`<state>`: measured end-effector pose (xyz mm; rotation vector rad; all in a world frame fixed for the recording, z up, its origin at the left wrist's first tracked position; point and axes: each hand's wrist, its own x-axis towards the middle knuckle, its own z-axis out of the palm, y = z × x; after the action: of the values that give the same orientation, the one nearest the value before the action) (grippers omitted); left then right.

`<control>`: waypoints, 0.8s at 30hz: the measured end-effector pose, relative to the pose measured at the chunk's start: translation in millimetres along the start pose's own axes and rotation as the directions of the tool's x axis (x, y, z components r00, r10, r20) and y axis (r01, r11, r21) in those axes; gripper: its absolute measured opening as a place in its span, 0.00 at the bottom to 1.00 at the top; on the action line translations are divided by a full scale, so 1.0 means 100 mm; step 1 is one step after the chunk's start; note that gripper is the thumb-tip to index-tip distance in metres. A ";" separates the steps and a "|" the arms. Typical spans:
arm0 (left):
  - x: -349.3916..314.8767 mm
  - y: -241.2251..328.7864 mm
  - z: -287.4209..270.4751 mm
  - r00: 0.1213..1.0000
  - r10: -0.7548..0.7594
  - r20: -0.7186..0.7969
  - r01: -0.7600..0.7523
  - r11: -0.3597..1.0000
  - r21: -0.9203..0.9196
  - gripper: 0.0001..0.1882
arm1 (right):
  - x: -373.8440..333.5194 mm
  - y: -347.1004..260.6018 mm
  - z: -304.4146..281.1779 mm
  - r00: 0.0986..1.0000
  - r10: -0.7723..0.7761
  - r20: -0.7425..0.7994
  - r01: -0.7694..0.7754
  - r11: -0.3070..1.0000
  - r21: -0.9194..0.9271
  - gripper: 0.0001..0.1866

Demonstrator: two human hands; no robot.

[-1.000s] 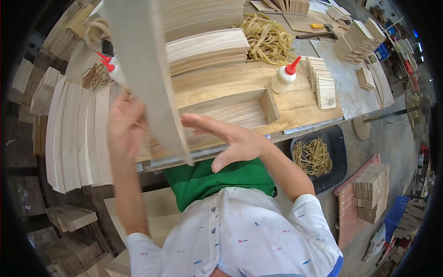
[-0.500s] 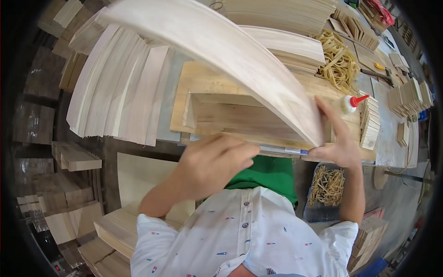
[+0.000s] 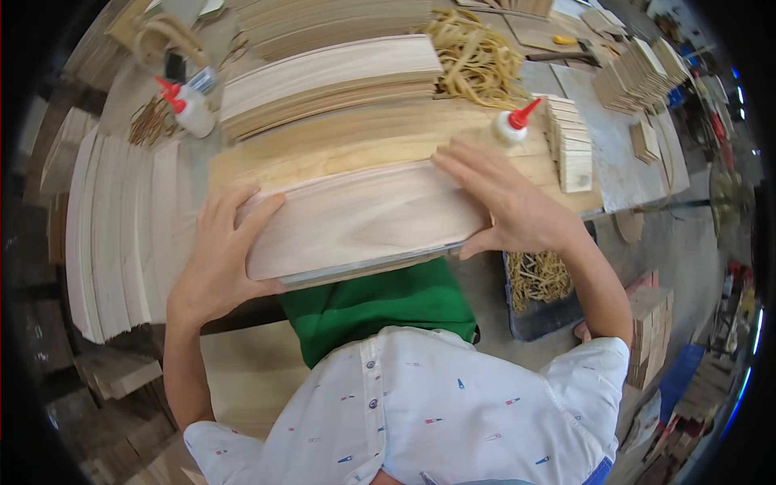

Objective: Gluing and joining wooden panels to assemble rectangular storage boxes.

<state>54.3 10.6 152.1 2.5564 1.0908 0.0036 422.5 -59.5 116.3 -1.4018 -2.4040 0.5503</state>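
Note:
A pale wooden board point(image 3: 364, 214) lies flat at the front edge of the bench, over the spot where an open wooden frame showed earlier; that frame is hidden now. Around the board's left end curls my left hand point(image 3: 212, 257), thumb at the near edge and fingers at the far edge. My right hand point(image 3: 513, 198) grips the right end in the same way. Behind the board stretches a yellowish wooden work panel point(image 3: 323, 149). A white glue bottle point(image 3: 511, 125) with a red nozzle stands just beyond my right hand.
A stack of thin boards point(image 3: 331, 81) sits behind the panel, beside a heap of tan rubber bands point(image 3: 477, 61). More boards point(image 3: 121, 234) line the left. Another glue bottle point(image 3: 194, 113) is at far left. Small wood pieces point(image 3: 575, 153) stand right; a dark tray point(image 3: 529, 330) holds sticks below.
The board, raised at a slant in my right hand before, now lies flat and covers the frame. My left hand has moved onto its left end. The view has shifted.

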 end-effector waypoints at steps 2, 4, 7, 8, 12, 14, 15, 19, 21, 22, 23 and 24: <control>0.00 -0.05 0.17 0.999 -0.045 -0.009 0.045 0.997 -0.055 0.55 | -0.11 0.07 -0.14 0.992 0.123 -0.027 -0.123 0.992 0.006 0.63; 0.01 -0.09 0.31 0.996 -0.085 -0.039 0.081 0.992 -0.094 0.56 | -0.31 0.29 -0.18 0.970 0.232 -0.069 -0.222 0.967 0.124 0.64; 0.08 -0.09 0.43 0.994 -0.085 -0.070 0.081 0.995 -0.053 0.57 | -0.44 0.53 -0.05 0.952 0.306 0.002 -0.302 0.937 0.177 0.64; 0.11 -0.08 0.44 0.994 -0.082 -0.068 0.078 0.995 -0.061 0.57 | -0.46 0.57 -0.01 0.951 0.309 0.015 -0.305 0.930 0.206 0.63; 0.23 -0.02 0.49 0.996 -0.061 -0.069 0.057 0.997 -0.056 0.57 | -0.41 0.53 0.04 0.940 0.334 0.073 -0.341 0.902 0.266 0.61; 0.26 -0.01 0.51 0.996 -0.053 -0.069 0.050 0.998 -0.043 0.57 | -0.40 0.57 0.06 0.948 0.309 0.074 -0.317 0.909 0.269 0.61; 0.28 0.00 0.51 0.996 -0.052 -0.067 0.050 0.998 -0.040 0.57 | -0.40 0.57 0.07 0.950 0.303 0.077 -0.312 0.910 0.273 0.61; 0.31 0.02 0.56 0.995 -0.071 -0.065 0.069 0.997 -0.032 0.58 | -0.37 0.58 0.08 0.952 0.291 0.091 -0.305 0.910 0.280 0.62; 0.31 0.01 0.58 0.995 -0.071 -0.066 0.068 0.997 -0.035 0.58 | -0.37 0.58 0.09 0.952 0.290 0.093 -0.305 0.913 0.273 0.62; 0.31 0.00 0.59 0.995 -0.071 -0.067 0.068 0.997 -0.036 0.58 | -0.37 0.59 0.10 0.953 0.290 0.092 -0.304 0.915 0.266 0.62; 0.31 0.01 0.59 0.995 -0.074 -0.068 0.072 0.997 -0.036 0.58 | -0.36 0.60 0.11 0.954 0.285 0.091 -0.299 0.918 0.260 0.63; 0.31 0.01 0.59 0.995 -0.078 -0.069 0.076 0.996 -0.036 0.58 | -0.35 0.60 0.11 0.955 0.283 0.093 -0.297 0.920 0.256 0.63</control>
<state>85.6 12.4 92.8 2.5001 1.2048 0.0924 479.8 -65.6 75.9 -1.6445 -2.0715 0.9590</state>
